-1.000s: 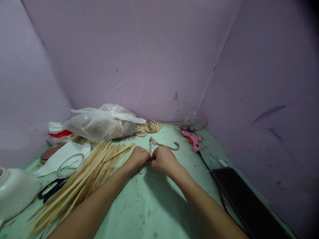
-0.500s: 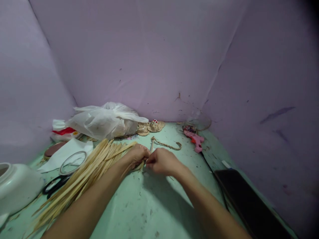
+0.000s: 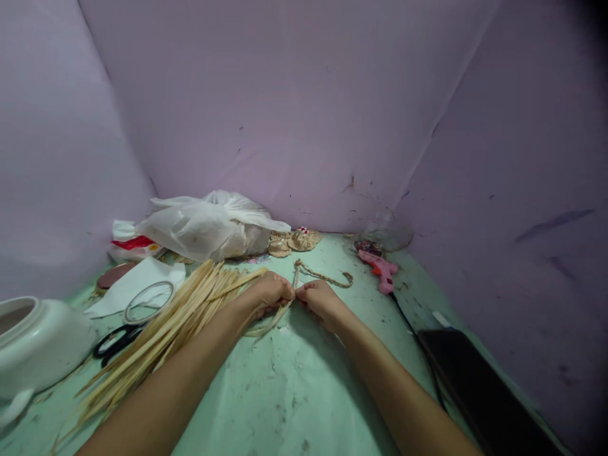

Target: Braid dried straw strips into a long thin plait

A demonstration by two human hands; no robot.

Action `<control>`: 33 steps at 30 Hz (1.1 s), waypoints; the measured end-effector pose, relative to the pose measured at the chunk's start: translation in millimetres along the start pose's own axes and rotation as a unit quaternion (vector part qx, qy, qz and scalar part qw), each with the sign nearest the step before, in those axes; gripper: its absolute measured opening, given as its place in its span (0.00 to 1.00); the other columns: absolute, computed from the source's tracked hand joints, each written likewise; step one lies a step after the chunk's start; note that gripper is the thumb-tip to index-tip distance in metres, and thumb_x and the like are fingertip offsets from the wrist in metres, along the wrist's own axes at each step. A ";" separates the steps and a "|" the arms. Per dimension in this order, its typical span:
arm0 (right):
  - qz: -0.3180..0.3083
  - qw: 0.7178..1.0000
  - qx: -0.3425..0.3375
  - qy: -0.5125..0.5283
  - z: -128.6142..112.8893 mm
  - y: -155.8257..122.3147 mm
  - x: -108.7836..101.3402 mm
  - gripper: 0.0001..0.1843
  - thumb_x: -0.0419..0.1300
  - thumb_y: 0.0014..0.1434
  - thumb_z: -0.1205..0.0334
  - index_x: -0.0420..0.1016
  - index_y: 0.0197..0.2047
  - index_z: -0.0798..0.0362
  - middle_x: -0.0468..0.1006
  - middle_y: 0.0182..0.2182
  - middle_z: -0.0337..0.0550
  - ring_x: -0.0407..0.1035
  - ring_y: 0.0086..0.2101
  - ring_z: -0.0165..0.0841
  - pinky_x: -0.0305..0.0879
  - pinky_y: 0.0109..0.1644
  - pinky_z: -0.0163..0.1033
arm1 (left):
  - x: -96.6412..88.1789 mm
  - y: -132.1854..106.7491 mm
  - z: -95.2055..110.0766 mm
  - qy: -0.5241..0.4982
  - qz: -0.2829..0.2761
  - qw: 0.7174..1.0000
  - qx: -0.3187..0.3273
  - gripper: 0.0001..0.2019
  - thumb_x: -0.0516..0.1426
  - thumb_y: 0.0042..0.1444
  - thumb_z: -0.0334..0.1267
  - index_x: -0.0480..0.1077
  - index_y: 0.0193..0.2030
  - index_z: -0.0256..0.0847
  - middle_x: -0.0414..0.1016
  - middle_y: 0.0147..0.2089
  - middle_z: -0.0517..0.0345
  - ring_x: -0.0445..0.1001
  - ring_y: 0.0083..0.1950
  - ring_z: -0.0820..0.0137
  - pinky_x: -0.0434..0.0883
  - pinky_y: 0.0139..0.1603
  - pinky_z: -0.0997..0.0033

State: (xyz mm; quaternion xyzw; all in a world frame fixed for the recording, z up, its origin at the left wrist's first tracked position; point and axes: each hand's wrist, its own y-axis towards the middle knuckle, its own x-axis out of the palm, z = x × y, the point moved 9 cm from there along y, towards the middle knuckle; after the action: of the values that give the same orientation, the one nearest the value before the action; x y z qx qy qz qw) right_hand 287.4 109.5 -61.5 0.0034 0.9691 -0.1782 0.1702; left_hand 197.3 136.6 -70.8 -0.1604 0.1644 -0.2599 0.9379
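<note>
A thin braid of straw-coloured fibre [image 3: 327, 277] curves over the table ahead of my hands, and its near end runs down between them. My left hand [image 3: 272, 292] is closed on the loose strands [image 3: 273, 323] at that end, which trail below its fingers. Close beside it, my right hand [image 3: 319, 297] pinches the same braid end with thumb and forefinger. The fingertips of both hands almost touch. Under and left of my left forearm lies a bundle of long dry fibre strips [image 3: 190, 316].
On the left are a white ceramic pot [image 3: 52, 342], black-handled scissors [image 3: 114, 342], a ring [image 3: 149, 301] and white paper [image 3: 156, 275]. Behind lie a plastic bag [image 3: 209, 225] and small woven pieces [image 3: 304, 239]. To the right are a pink glue gun [image 3: 380, 269] and a dark flat slab [image 3: 479, 386].
My hands have drawn slightly apart at the braid end, and more loose strands show below my left hand. The whole view has shifted a little, moving everything rightward.
</note>
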 end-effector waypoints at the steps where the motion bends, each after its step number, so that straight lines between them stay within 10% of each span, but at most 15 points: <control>1: -0.008 1.000 -0.004 0.006 0.4 0.6 -0.5 0.09 0.52 0.42 0.68 0.62 0.14 0.55 0.50 0.06 0.31 0.42 0.11 0.21 0.36 0.15 0.32 | -0.8 0.0 0.5 0.011 0.002 1.000 0.001 0.03 0.51 0.36 0.33 0.63 0.19 0.35 0.55 0.11 0.67 0.46 0.10 0.82 0.42 0.12 0.78; 12: 0.002 0.993 -0.079 0.083 -4.8 5.0 -1.7 0.05 0.53 0.37 0.69 0.67 0.15 0.58 0.63 0.10 0.34 0.48 0.14 0.21 0.43 0.18 0.30 | -1.3 -12.7 6.9 0.025 0.021 0.996 -0.086 0.06 0.49 0.39 0.22 0.63 0.19 0.32 0.62 0.11 0.60 0.61 0.13 0.76 0.61 0.16 0.76; 17: 0.025 0.990 -0.093 0.100 -1.8 7.5 -4.5 0.04 0.54 0.37 0.68 0.69 0.16 0.59 0.67 0.12 0.36 0.53 0.16 0.22 0.47 0.20 0.29 | -2.4 -15.6 9.2 -0.003 0.064 0.993 -0.099 0.11 0.49 0.43 0.20 0.64 0.35 0.29 0.62 0.11 0.61 0.61 0.12 0.74 0.62 0.16 0.75; 26: -0.001 0.986 -0.016 0.164 0.6 -2.8 0.6 0.06 0.52 0.38 0.68 0.65 0.14 0.57 0.58 0.07 0.32 0.44 0.10 0.20 0.36 0.14 0.30 | 15.3 -24.6 14.4 -0.045 0.057 0.993 -0.092 0.36 0.46 0.46 0.20 0.33 0.62 0.29 0.64 0.14 0.63 0.65 0.15 0.73 0.64 0.18 0.76; 33: -0.025 0.964 0.032 0.262 12.6 3.8 4.7 0.05 0.56 0.37 0.68 0.69 0.22 0.60 0.60 0.09 0.33 0.50 0.10 0.21 0.41 0.13 0.29 | 9.5 -22.2 12.5 0.064 0.041 0.993 -0.086 0.17 0.52 0.47 0.31 0.63 0.46 0.28 0.65 0.14 0.61 0.61 0.12 0.76 0.56 0.14 0.80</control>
State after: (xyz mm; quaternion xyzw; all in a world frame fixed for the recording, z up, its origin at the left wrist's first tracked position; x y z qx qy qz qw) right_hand 287.4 108.5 -75.4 0.0307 0.9735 -0.2061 -0.0939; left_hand 200.2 116.1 -53.2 -0.2168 0.2520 -0.2157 0.9181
